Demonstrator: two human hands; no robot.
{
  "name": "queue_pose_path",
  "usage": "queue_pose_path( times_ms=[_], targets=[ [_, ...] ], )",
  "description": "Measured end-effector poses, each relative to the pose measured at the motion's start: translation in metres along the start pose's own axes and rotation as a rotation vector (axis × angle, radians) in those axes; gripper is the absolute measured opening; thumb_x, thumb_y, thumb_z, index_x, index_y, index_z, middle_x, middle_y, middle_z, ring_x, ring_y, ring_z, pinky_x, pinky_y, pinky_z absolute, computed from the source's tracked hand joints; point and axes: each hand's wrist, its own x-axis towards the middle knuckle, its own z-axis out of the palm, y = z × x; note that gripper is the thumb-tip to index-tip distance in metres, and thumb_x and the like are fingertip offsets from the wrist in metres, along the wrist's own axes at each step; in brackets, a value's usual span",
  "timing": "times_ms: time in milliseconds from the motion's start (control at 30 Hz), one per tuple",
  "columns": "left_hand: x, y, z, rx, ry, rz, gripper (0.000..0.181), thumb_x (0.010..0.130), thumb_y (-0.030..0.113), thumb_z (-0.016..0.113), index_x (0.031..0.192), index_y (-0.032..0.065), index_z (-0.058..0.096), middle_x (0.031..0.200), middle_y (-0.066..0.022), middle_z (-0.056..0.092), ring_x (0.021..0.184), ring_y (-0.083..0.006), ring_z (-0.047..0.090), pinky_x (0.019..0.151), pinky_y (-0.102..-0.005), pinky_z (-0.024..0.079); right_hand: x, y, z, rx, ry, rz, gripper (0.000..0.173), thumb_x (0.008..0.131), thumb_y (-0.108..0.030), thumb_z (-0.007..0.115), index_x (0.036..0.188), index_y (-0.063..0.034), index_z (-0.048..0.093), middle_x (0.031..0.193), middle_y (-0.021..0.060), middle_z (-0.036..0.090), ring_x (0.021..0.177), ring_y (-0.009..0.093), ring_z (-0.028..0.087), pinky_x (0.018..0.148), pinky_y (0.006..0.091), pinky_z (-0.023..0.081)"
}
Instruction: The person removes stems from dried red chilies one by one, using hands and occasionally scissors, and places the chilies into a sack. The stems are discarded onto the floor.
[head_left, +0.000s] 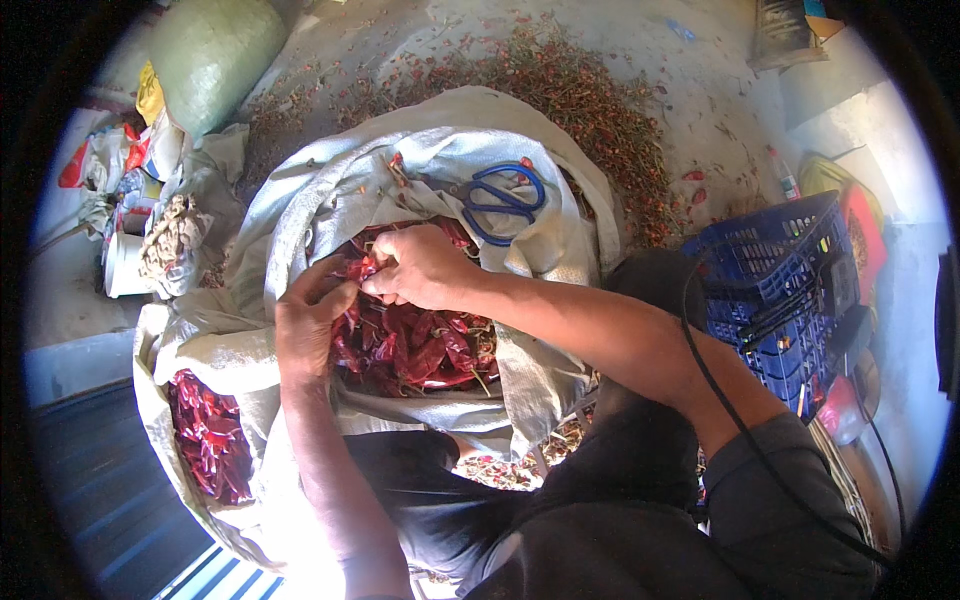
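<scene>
Both hands meet over a white woven sack (442, 150) whose rolled mouth surrounds a heap of dried red chillies (420, 349). Between my left hand (311, 307) and my right hand (420, 266) is a dried red chilli (360, 268), pinched by the fingers of both. Its left end is partly hidden by my left fingers. Blue-handled scissors (504, 201) lie on the sack's far fold, beyond my right hand, with their blades hidden. To the left, a second woven sack (150, 345) holds more dried red chillies (210, 442).
Chilli stems and scraps (600, 112) cover the floor beyond the sack. Blue plastic crates (772, 255) stand at the right, with a black cable (712, 375) passing over my right arm. A full, pale green sack (217, 60) and a white bucket (126, 264) are at the left.
</scene>
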Motion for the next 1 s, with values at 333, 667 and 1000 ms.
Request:
queue_pose_path(
  times_ms=[333, 667, 1000],
  targets=[
    [-0.003, 0.005, -0.016, -0.186, 0.317, 0.276, 0.01, 0.084, -0.001, 0.065, 0.093, 0.0027, 0.067, 0.077, -0.0037, 0.066, 0.064, -0.0091, 0.058, 0.059, -0.0218, 0.045, -0.011, -0.017, -0.013, -0.741, -0.464, 0.012, 0.042, 0.072, -0.04, 0.078, 0.097, -0.0079, 0.066, 0.084, 0.0135, 0.068, 0.08, 0.033, 0.067, 0.072, 0.0472, 0.051],
    [-0.107, 0.006, -0.211, 1.071, 1.325, 0.43, 0.02, 0.084, 0.025, 0.073, 0.093, 0.0081, 0.07, 0.088, -0.0082, 0.07, 0.077, -0.0196, 0.066, 0.067, -0.0345, 0.055, -0.04, -0.002, 0.001, -0.995, -0.528, 0.018, 0.02, 0.075, -0.014, 0.069, 0.09, -0.0018, 0.065, 0.083, 0.0185, 0.068, 0.084, 0.036, 0.067, 0.072, 0.047, 0.054],
    [-0.06, 0.027, -0.041, 0.582, 0.354, 0.1, 0.037, 0.09, 0.036, 0.063, 0.098, 0.0002, 0.066, 0.078, -0.0071, 0.068, 0.064, -0.0169, 0.063, 0.058, -0.0321, 0.05, -0.006, -0.003, -0.016, -0.654, -0.079, -0.012, 0.022, 0.076, -0.011, 0.062, 0.096, -0.0017, 0.065, 0.083, 0.0194, 0.067, 0.078, 0.034, 0.067, 0.068, 0.044, 0.05]
  ],
)
